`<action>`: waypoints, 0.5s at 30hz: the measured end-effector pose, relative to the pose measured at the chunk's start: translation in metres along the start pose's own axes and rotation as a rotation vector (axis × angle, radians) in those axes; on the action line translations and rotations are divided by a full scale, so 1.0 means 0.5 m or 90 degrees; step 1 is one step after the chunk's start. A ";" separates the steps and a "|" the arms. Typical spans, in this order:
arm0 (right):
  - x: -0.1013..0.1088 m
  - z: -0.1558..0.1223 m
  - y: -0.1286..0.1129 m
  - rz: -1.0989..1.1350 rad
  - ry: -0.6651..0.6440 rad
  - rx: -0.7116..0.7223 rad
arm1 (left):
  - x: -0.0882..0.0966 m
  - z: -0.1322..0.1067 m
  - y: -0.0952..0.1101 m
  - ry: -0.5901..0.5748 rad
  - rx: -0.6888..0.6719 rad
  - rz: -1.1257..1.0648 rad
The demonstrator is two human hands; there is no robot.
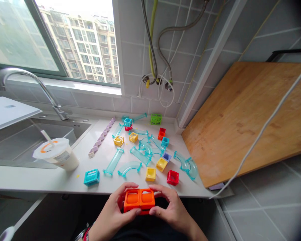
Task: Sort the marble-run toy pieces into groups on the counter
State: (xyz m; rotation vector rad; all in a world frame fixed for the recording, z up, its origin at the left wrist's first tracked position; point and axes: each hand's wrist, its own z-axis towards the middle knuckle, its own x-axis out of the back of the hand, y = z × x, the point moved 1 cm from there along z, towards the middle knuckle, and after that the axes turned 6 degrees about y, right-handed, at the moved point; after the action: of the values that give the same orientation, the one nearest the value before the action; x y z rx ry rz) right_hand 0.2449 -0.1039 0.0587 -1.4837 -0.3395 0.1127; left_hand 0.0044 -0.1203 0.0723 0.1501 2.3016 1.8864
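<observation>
In front of the counter's near edge, a pair of orange hollow toy blocks (139,198) sits side by side between my hands. My left hand (117,206) grips the left end, thumb along the lower front. On the right end, my right hand (169,204) has its thumb and fingers closed. Just beyond them on the counter are a yellow block (151,174) and a red block (173,177). Farther left lies a turquoise block (91,177). Clear turquoise track pieces, such as a straight one (113,162) and a curved one (129,168), are spread about.
A lidded cup with a straw (59,154) stands at the left by the sink (87,126) and faucet (37,80). A lilac zigzag strip (102,137) lies behind it. Green blocks (156,119) sit near the wall. A wooden board (243,117) leans at the right, a white cable (263,129) crossing it.
</observation>
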 end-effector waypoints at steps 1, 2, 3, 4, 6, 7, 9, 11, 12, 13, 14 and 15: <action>0.008 0.000 -0.007 -0.023 -0.012 0.004 | -0.001 0.002 -0.001 -0.016 0.010 -0.010; 0.016 0.001 -0.015 -0.043 -0.025 0.010 | -0.002 0.005 -0.001 -0.032 0.014 -0.013; 0.023 0.002 -0.024 -0.061 -0.039 0.019 | -0.004 0.007 -0.001 -0.043 0.009 -0.002; 0.028 0.003 -0.034 -0.076 -0.051 0.031 | -0.007 0.010 0.000 -0.050 -0.005 0.025; 0.034 0.008 -0.051 -0.109 -0.079 0.060 | -0.016 0.015 0.000 -0.067 -0.043 0.114; 0.035 0.011 -0.059 -0.127 -0.096 0.072 | -0.022 0.017 -0.001 -0.073 -0.062 0.159; 0.032 0.017 -0.071 -0.164 -0.128 0.086 | -0.033 0.020 -0.005 -0.067 -0.092 0.217; 0.029 0.024 -0.082 -0.201 -0.145 0.096 | -0.041 0.022 -0.011 -0.038 -0.112 0.230; 0.027 0.028 -0.088 -0.222 -0.148 0.105 | -0.043 0.022 -0.014 -0.019 -0.122 0.228; 0.026 0.032 -0.093 -0.245 -0.151 0.118 | -0.043 0.021 -0.018 -0.002 -0.131 0.222; 0.025 0.036 -0.099 -0.270 -0.155 0.133 | -0.043 0.020 -0.022 0.012 -0.137 0.213; 0.024 0.040 -0.104 -0.294 -0.159 0.148 | -0.041 0.019 -0.025 0.023 -0.141 0.200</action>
State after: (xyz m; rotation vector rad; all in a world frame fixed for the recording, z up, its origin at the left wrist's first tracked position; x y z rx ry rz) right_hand 0.2434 -0.0865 0.1130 -1.1320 -0.8338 -0.0331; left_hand 0.0265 -0.1174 0.0593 0.4772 2.1734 2.2939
